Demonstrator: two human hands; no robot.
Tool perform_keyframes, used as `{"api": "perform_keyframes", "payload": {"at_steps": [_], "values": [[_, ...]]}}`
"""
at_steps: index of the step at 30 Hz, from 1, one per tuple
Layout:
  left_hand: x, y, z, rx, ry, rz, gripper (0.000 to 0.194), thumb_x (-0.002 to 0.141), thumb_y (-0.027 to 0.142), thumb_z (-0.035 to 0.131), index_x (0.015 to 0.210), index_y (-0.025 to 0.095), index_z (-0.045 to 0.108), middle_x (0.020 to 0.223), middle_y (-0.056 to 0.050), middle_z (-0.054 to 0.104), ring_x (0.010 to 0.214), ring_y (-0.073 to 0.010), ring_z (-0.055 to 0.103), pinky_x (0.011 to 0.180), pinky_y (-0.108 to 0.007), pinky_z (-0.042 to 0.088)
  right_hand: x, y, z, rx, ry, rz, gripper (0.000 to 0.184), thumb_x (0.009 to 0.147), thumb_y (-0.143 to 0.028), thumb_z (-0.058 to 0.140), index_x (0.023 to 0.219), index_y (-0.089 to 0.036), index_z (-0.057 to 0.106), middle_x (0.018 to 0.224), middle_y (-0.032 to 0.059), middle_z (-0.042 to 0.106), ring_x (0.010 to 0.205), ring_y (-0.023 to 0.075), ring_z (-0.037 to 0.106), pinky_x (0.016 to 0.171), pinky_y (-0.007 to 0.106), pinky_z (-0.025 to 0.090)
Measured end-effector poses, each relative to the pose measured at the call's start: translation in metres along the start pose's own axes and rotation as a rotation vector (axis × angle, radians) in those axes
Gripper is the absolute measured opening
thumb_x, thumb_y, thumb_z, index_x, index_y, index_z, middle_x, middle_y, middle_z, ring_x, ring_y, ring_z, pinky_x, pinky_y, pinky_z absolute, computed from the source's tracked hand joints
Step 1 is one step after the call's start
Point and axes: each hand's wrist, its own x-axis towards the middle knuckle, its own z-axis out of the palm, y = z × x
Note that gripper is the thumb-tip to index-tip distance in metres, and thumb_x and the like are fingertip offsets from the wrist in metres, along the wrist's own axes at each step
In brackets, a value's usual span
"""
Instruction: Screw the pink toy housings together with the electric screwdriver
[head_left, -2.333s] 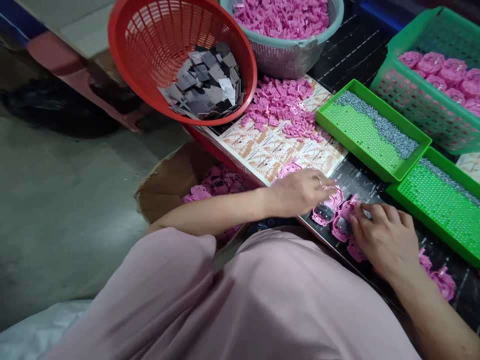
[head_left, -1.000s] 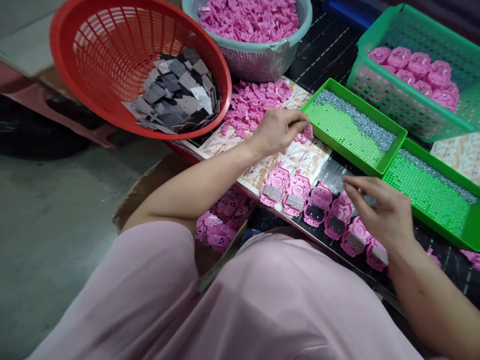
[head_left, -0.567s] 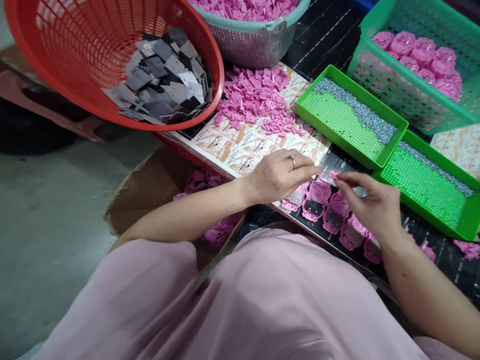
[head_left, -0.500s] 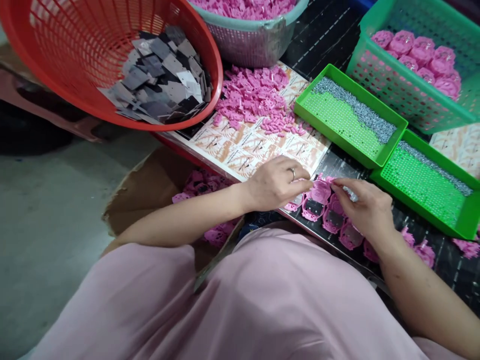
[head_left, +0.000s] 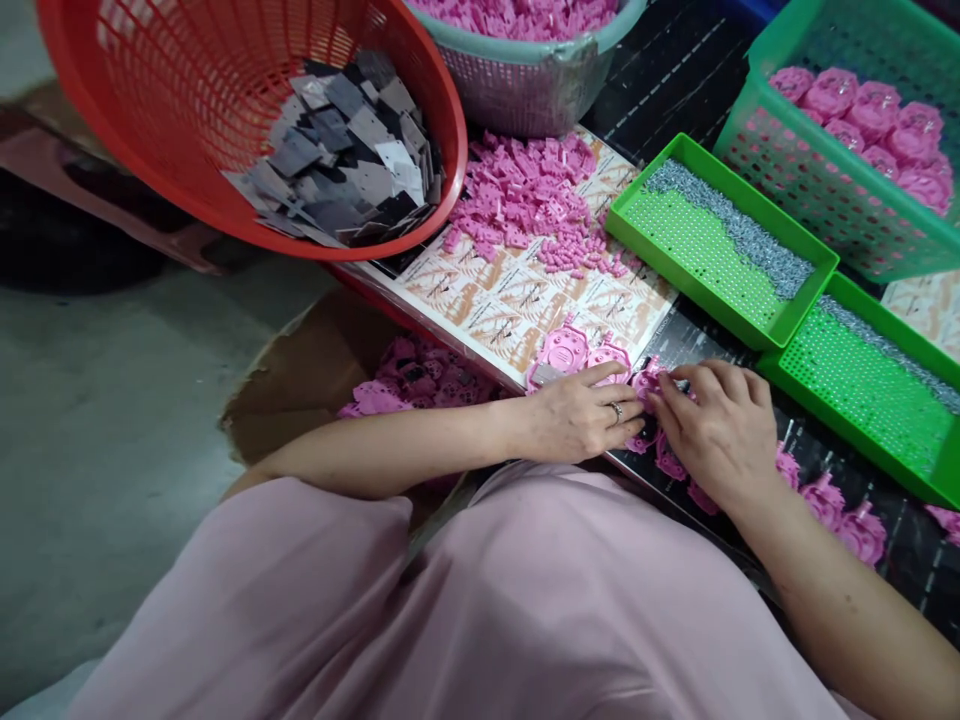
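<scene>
My left hand (head_left: 581,415) and my right hand (head_left: 716,430) meet over a row of pink plastic housings (head_left: 570,352) at the table's near edge. Both sets of fingers are curled and pressed down onto one housing (head_left: 646,382) between them, and they seem to pinch a small pink piece there, though it is mostly hidden. More pink housings (head_left: 840,505) lie further right along the row. A heap of small pink parts (head_left: 525,195) lies on printed sheets (head_left: 517,300) just beyond the hands.
A red basket (head_left: 150,130) holds grey flat plates (head_left: 352,150). Behind it stands a grey basket (head_left: 540,85) of pink parts. Two green trays (head_left: 712,250) (head_left: 870,385) hold tiny metal pieces. A green crate (head_left: 825,185) holds pink housings. A cardboard box (head_left: 300,380) sits below the table.
My left hand came back from the heap of small pink parts to the row of housings. Both hands have lowered onto one housing and closed together.
</scene>
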Motion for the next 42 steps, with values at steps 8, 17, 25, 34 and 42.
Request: {"api": "perform_keyframes", "payload": {"at_steps": [8,17,25,34,42], "values": [[0.002,0.003,-0.001,-0.04,0.016,-0.001,0.02,0.093,0.019,0.053,0.105,0.017,0.069,0.107,-0.006,0.072,0.102,-0.0177,0.064,0.102,-0.041,0.044,0.009,0.004,0.0,0.067,0.01,-0.079,0.015,0.086,-0.031,0.062,0.082,-0.019,0.069,0.082,0.0026,0.067,0.089,0.0213,0.055,0.08,0.035,0.036],[0.019,-0.139,-0.007,0.152,0.013,-0.731,0.025,0.09,0.017,0.048,0.095,0.015,0.072,0.093,-0.011,0.067,0.097,-0.0244,0.06,0.081,-0.039,0.047,0.006,0.004,0.0,0.038,0.071,-0.035,0.013,0.084,-0.033,0.065,0.085,-0.021,0.07,0.081,-0.0007,0.07,0.088,0.0204,0.059,0.083,0.036,0.038],[0.015,-0.199,0.007,-0.17,0.227,-0.85,0.005,0.07,0.025,0.067,0.066,0.027,0.069,0.074,-0.003,0.065,0.088,-0.0237,0.058,0.078,-0.038,0.048,0.0,0.033,-0.005,0.222,0.118,0.125,0.013,0.083,-0.028,0.067,0.095,-0.023,0.069,0.086,-0.0011,0.072,0.082,0.0191,0.064,0.083,0.037,0.039],[0.036,-0.088,-0.03,-1.204,0.381,-1.112,0.007,0.079,0.015,0.067,0.082,0.01,0.066,0.067,0.002,0.064,0.059,-0.005,0.059,0.059,-0.018,0.045,0.035,0.017,-0.005,0.462,0.291,0.13,0.024,0.083,-0.023,0.067,0.106,-0.022,0.06,0.104,0.0055,0.07,0.093,0.0186,0.065,0.082,0.033,0.047],[0.029,-0.059,-0.023,-1.479,0.363,-1.075,0.011,0.08,0.018,0.068,0.086,0.01,0.063,0.072,-0.001,0.068,0.065,-0.007,0.063,0.054,-0.016,0.044,0.054,0.003,-0.01,0.413,0.312,0.037,0.022,0.086,-0.02,0.06,0.108,-0.019,0.055,0.097,0.006,0.071,0.088,0.0165,0.065,0.078,0.028,0.05]]}}
